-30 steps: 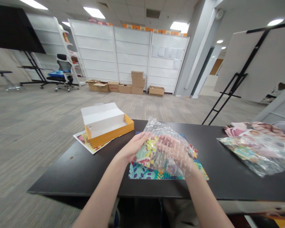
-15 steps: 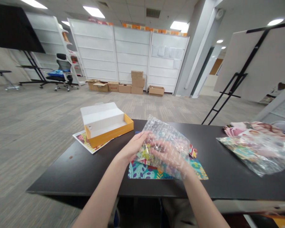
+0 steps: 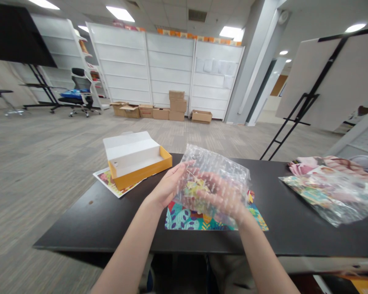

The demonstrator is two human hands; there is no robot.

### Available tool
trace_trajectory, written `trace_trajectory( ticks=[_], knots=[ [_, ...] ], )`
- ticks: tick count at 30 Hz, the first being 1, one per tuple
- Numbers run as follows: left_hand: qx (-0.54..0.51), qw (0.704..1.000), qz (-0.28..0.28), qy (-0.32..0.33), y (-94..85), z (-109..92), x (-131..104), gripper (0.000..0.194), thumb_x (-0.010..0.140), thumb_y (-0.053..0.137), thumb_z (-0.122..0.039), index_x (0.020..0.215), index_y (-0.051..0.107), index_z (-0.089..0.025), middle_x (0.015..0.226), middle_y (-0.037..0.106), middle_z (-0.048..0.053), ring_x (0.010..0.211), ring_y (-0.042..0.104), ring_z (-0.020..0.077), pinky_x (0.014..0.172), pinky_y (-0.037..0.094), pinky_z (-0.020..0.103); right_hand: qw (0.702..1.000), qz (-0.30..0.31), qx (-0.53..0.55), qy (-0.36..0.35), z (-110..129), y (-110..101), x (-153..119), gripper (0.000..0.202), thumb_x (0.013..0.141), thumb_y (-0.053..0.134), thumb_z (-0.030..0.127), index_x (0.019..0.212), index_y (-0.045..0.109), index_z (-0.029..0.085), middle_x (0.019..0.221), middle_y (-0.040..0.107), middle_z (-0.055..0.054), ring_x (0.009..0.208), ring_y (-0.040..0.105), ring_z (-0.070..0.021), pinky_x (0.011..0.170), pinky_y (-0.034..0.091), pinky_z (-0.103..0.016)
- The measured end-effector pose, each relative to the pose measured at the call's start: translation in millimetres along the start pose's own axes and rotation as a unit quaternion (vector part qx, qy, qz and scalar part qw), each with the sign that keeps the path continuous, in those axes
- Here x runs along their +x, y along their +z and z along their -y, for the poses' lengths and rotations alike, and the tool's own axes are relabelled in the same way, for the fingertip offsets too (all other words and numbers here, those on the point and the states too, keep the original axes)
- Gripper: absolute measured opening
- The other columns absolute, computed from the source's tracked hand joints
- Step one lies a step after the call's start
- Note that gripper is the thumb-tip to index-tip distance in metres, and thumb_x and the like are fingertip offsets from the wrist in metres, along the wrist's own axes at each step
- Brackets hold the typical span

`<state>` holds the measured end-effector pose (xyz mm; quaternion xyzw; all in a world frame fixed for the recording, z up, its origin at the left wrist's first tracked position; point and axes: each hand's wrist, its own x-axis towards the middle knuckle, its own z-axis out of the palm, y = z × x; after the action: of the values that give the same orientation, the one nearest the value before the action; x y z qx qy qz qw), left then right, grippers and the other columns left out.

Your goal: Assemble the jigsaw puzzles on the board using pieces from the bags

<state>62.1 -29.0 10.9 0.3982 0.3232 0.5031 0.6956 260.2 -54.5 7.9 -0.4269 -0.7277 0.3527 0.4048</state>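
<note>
A crinkled clear plastic bag (image 3: 216, 157) is held above a bright leaf-patterned board (image 3: 184, 218) on the table. My left hand (image 3: 171, 183) grips the bag's left side, its fingers partly behind the film. My right hand (image 3: 223, 194) is inside the bag and shows blurred through the plastic. Its thumb and fingers are curved about small yellow-green pieces (image 3: 196, 186), whose exact shapes the film hides. A bit of red and yellow printed card (image 3: 250, 196) peeks out beyond my right hand.
An opened yellow box (image 3: 144, 171) with a white inside stands on the black table (image 3: 110, 228), on top of a printed sheet (image 3: 120, 192). To the right lie another clear bag with printed contents (image 3: 331, 196) and pink cloth (image 3: 306, 165). Cardboard boxes (image 3: 178, 106) line the far shelves.
The plastic bag has risen and spread a little wider, uncovering more of the patterned board. The yellow-green pieces have moved up and right, and my left hand is slightly higher.
</note>
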Motion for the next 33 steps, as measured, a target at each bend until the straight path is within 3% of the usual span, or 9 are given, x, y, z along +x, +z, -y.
trace_trajectory(
  ticks=[2, 4, 9, 12, 14, 17, 21, 27, 33],
  knots=[
    [-0.008, 1.000, -0.025, 0.007, -6.5, -8.2, -1.2, 0.034, 0.097, 0.057, -0.037, 0.126, 0.067, -0.022, 0.110, 0.077, 0.010, 0.083, 0.073, 0.0192, 0.068, 0.059, 0.027, 0.995, -0.075, 0.066, -0.003, -3.6, -11.6, 2.9, 0.037, 0.075, 0.080, 0.037, 0.108, 0.069, 0.023, 0.103, 0.076, -0.006, 0.094, 0.071, -0.0250, 0.087, 0.058, -0.040],
    [-0.033, 0.997, -0.059, 0.032, -13.9, -16.1, -1.3, 0.036, 0.098, 0.056, -0.036, 0.129, 0.065, -0.021, 0.109, 0.077, 0.011, 0.082, 0.073, 0.0194, 0.069, 0.060, 0.029, 0.974, -0.158, 0.159, -0.014, -6.9, -24.7, 5.2, 0.038, 0.072, 0.084, 0.034, 0.105, 0.070, 0.023, 0.098, 0.075, -0.003, 0.087, 0.071, -0.0201, 0.080, 0.059, -0.034],
    [-0.144, 0.975, -0.119, 0.118, -28.8, -27.8, 1.3, 0.034, 0.101, 0.049, -0.031, 0.131, 0.062, -0.022, 0.110, 0.076, 0.009, 0.095, 0.074, 0.0199, 0.091, 0.060, 0.040, 0.862, -0.371, 0.345, -0.032, -14.2, -55.3, 8.0, 0.034, 0.065, 0.088, 0.026, 0.094, 0.071, 0.023, 0.094, 0.075, 0.002, 0.082, 0.072, -0.0129, 0.074, 0.060, -0.025],
    [-0.196, 0.962, -0.127, 0.144, -32.9, -30.0, 2.2, 0.036, 0.103, 0.044, -0.033, 0.135, 0.059, -0.025, 0.117, 0.075, 0.007, 0.107, 0.072, 0.0216, 0.099, 0.056, 0.045, 0.831, -0.413, 0.372, -0.009, -23.8, -63.2, 8.8, 0.035, 0.059, 0.091, 0.024, 0.089, 0.071, 0.021, 0.092, 0.076, 0.002, 0.080, 0.072, -0.0123, 0.072, 0.060, -0.023],
    [-0.223, 0.955, -0.127, 0.151, -33.6, -30.5, 2.1, 0.037, 0.104, 0.042, -0.034, 0.136, 0.058, -0.026, 0.119, 0.075, 0.007, 0.112, 0.070, 0.0222, 0.103, 0.054, 0.046, 0.856, -0.384, 0.346, 0.027, -31.0, -59.9, 9.1, 0.037, 0.060, 0.091, 0.028, 0.091, 0.072, 0.020, 0.091, 0.077, 0.001, 0.077, 0.072, -0.0123, 0.070, 0.059, -0.022],
    [-0.248, 0.949, -0.126, 0.151, -31.4, -30.4, 1.9, 0.038, 0.105, 0.039, -0.034, 0.136, 0.059, -0.026, 0.118, 0.075, 0.007, 0.115, 0.069, 0.0219, 0.105, 0.052, 0.046, 0.926, -0.275, 0.247, 0.070, -36.5, -42.2, 10.3, 0.039, 0.067, 0.086, 0.035, 0.100, 0.072, 0.019, 0.094, 0.077, -0.003, 0.077, 0.072, -0.0157, 0.070, 0.059, -0.026],
    [-0.257, 0.949, -0.121, 0.137, -23.8, -28.3, 2.4, 0.038, 0.105, 0.039, -0.034, 0.136, 0.060, -0.026, 0.116, 0.076, 0.007, 0.112, 0.070, 0.0222, 0.103, 0.054, 0.045, 0.982, -0.169, 0.066, 0.046, -30.1, -8.5, 13.9, 0.035, 0.077, 0.076, 0.039, 0.105, 0.070, 0.018, 0.098, 0.077, -0.008, 0.078, 0.071, -0.0195, 0.072, 0.057, -0.032],
    [-0.259, 0.952, -0.119, 0.111, -11.9, -25.2, 3.3, 0.037, 0.105, 0.041, -0.032, 0.136, 0.060, -0.026, 0.111, 0.077, 0.006, 0.105, 0.072, 0.0202, 0.099, 0.057, 0.041, 0.991, -0.084, -0.099, 0.012, -11.9, 24.9, 21.6, 0.022, 0.083, 0.068, 0.029, 0.102, 0.069, 0.019, 0.092, 0.075, -0.004, 0.071, 0.067, -0.0170, 0.070, 0.052, -0.030],
    [-0.261, 0.952, -0.123, 0.100, -7.0, -24.0, 0.5, 0.038, 0.105, 0.040, -0.030, 0.139, 0.058, -0.025, 0.104, 0.078, 0.006, 0.096, 0.074, 0.0196, 0.091, 0.059, 0.038, 0.984, -0.046, -0.152, -0.086, -9.7, 44.4, 35.3, 0.016, 0.084, 0.065, 0.020, 0.100, 0.071, 0.021, 0.101, 0.074, -0.006, 0.092, 0.067, -0.0224, 0.084, 0.051, -0.033]
  ],
)
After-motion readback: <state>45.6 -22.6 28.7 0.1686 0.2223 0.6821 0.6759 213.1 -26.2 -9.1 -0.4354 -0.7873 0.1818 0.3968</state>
